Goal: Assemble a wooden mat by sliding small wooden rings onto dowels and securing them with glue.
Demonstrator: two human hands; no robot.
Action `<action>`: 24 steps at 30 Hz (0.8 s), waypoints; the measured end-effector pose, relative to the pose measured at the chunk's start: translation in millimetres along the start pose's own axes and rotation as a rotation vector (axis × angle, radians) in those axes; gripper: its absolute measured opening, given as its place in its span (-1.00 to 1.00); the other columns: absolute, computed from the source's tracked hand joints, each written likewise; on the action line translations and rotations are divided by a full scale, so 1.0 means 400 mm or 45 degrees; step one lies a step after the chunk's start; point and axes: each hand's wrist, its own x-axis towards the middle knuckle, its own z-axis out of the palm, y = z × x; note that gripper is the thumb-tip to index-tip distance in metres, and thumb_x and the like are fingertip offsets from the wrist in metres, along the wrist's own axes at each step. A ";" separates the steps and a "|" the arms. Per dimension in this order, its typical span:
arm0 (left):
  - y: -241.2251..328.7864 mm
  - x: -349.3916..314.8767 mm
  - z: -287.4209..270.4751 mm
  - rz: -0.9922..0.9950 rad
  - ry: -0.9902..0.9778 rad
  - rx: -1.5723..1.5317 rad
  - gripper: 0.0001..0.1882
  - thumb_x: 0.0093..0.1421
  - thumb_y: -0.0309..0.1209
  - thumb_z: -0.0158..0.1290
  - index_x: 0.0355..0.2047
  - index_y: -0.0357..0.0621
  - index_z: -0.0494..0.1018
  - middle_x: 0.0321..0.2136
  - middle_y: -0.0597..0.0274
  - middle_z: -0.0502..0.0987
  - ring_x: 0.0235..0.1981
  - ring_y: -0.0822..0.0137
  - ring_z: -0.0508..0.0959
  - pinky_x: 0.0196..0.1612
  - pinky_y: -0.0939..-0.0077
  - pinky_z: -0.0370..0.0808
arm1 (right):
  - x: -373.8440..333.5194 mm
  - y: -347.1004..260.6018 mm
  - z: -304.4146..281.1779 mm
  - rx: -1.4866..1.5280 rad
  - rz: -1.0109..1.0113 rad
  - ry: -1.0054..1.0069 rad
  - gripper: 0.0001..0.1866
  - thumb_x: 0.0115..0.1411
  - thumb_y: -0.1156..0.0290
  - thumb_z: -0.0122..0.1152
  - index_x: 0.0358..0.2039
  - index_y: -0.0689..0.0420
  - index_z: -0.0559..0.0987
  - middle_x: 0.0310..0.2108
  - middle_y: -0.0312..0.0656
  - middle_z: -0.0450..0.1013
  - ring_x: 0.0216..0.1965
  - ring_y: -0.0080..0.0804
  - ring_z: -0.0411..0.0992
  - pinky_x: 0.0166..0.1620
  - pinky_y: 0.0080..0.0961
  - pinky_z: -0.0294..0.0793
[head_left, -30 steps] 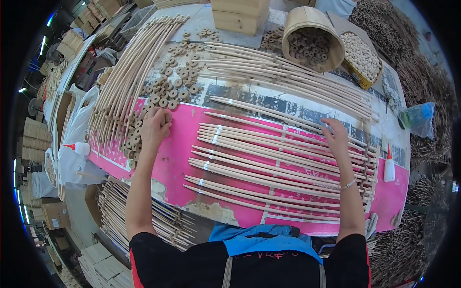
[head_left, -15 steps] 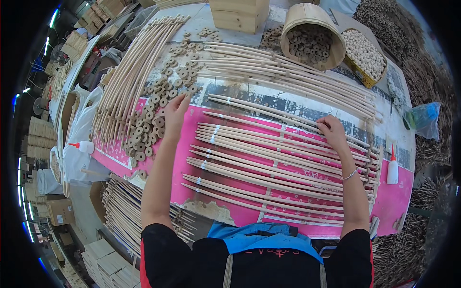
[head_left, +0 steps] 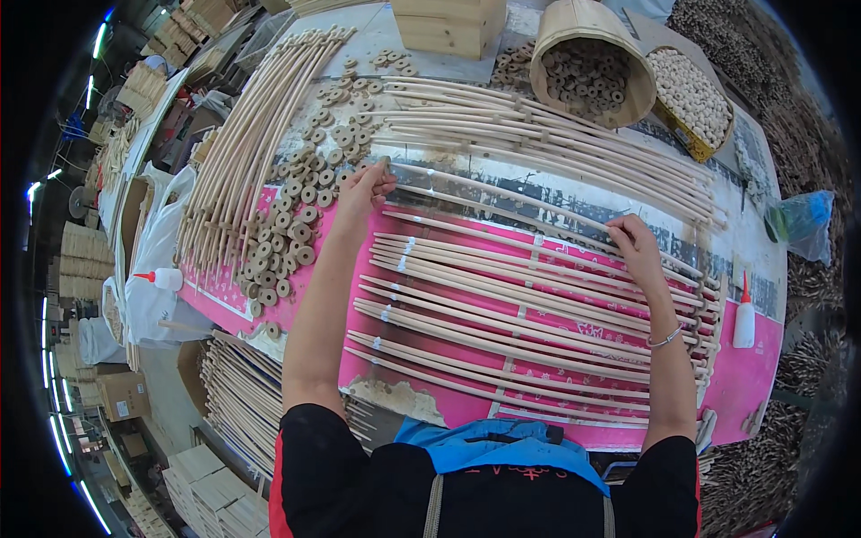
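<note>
My left hand (head_left: 363,190) is closed in a pinch on a small wooden ring (head_left: 386,164), seen edge-on at the left end of the uppermost wooden rod (head_left: 502,191) of the near group. Whether the rod's tip enters the hole, I cannot tell. Farther right, my right hand (head_left: 637,247) pinches a rod in that same group, its fingers partly hiding the grip. Several more pale rods (head_left: 502,282) lie side by side below, many with a white band near the left end. Loose wooden rings (head_left: 269,260) with centre holes are heaped left of my left hand.
A tipped wooden bucket (head_left: 646,85) of rings and a yellow box (head_left: 695,139) of pale beads stand at the back right. Glue bottles with red tips (head_left: 744,318) stand at the right and left. Bundled rods (head_left: 256,134) lie at the left, others (head_left: 556,134) behind the hands.
My left hand has moved right from the ring heap to the rod's left end, carrying the ring. My right hand stays on the rods, and the view has shifted slightly.
</note>
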 end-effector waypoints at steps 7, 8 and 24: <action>0.022 -0.002 0.019 -0.022 -0.061 0.018 -0.67 0.40 -0.07 0.19 -0.09 -0.04 0.63 -0.24 0.38 0.69 -0.29 0.59 0.63 -0.38 0.69 0.41 | -0.001 -0.005 -0.002 -0.023 -0.028 -0.038 -0.86 0.41 0.47 0.21 -0.14 0.27 0.63 -0.32 -0.31 0.42 -0.30 -0.58 0.36 -0.18 -0.58 0.38; 0.021 -0.006 0.022 -0.025 -0.060 0.021 -0.67 0.40 -0.07 0.19 -0.09 -0.04 0.63 -0.24 0.38 0.69 -0.29 0.59 0.63 -0.38 0.69 0.41 | 0.003 -0.007 0.003 -0.022 -0.051 -0.024 -0.86 0.41 0.47 0.21 -0.14 0.27 0.63 -0.32 -0.30 0.42 -0.29 -0.57 0.36 -0.18 -0.58 0.38; 0.024 -0.036 0.184 -0.061 -0.063 0.101 -0.54 0.16 0.03 0.43 -0.22 -0.10 0.64 -0.43 0.52 0.45 -0.48 0.71 0.40 -0.59 0.82 0.19 | -0.004 -0.033 -0.004 -0.199 -0.310 0.245 -0.85 0.24 0.43 0.37 -0.22 0.19 0.67 -0.31 -0.17 0.52 -0.24 -0.21 0.50 -0.13 -0.36 0.52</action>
